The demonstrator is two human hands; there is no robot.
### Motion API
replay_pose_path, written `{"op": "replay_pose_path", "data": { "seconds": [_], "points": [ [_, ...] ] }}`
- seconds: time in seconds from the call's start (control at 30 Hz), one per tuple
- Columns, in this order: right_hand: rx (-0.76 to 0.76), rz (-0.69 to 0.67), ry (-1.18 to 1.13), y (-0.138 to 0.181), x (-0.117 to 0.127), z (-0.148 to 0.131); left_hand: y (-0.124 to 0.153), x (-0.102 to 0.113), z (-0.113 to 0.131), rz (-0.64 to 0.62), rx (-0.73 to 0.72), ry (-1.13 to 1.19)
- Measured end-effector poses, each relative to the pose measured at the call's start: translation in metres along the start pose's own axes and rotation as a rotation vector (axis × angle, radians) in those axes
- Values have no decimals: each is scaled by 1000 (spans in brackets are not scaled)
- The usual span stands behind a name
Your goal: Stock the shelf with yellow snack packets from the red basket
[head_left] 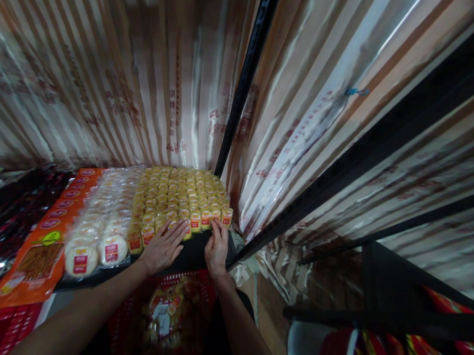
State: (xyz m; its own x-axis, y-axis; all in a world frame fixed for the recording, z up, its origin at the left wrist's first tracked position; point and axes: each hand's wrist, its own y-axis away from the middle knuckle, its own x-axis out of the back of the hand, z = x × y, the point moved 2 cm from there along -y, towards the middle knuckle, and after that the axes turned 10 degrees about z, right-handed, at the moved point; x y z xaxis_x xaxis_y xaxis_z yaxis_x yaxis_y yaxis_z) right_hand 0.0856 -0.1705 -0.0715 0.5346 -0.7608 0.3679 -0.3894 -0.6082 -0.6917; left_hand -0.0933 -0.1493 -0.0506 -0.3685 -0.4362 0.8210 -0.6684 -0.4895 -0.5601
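Observation:
Rows of small yellow packaged snacks (pixel 169 186) with red and white labels cover the right end of a dark shelf (pixel 197 248). My left hand (pixel 166 247) lies open, fingers stretched out, against the front of these rows. Near the right end, my right hand (pixel 217 248) is closed, its fingertips pinched at a small yellow snack pack (pixel 215 214) in the front row. Below the shelf, a red basket (pixel 205 285) holds more of the small wrapped packs (pixel 168 308).
Round white packaged cakes (pixel 81 259) stand in two rows left of the yellow ones. Farther left are an orange snack bag (pixel 46 251) and dark shiny packages (pixel 20 220). Black metal posts (pixel 247 65) and printed striped sheeting (pixel 169 96) rise behind. Red packages (pixel 373 345) are at lower right.

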Motion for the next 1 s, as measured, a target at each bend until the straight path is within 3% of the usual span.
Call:
{"op": "replay_pose_path", "data": {
  "seconds": [0.2,0.53,0.63,0.83,1.0],
  "points": [
    [25,-117,2,7,-6,-1,0,0,0,1,-2,-2],
    [23,-120,35,1,-12,-4,1,-2,0,29,7,1],
    [23,-101,27,0,-6,-6,0,-1,0,23,2,-3],
    [-84,69,108,-5,11,7,-1,1,1,25,3,-6],
    [-32,10,130,-7,7,20,-1,1,1,18,0,-7]
  ]
}}
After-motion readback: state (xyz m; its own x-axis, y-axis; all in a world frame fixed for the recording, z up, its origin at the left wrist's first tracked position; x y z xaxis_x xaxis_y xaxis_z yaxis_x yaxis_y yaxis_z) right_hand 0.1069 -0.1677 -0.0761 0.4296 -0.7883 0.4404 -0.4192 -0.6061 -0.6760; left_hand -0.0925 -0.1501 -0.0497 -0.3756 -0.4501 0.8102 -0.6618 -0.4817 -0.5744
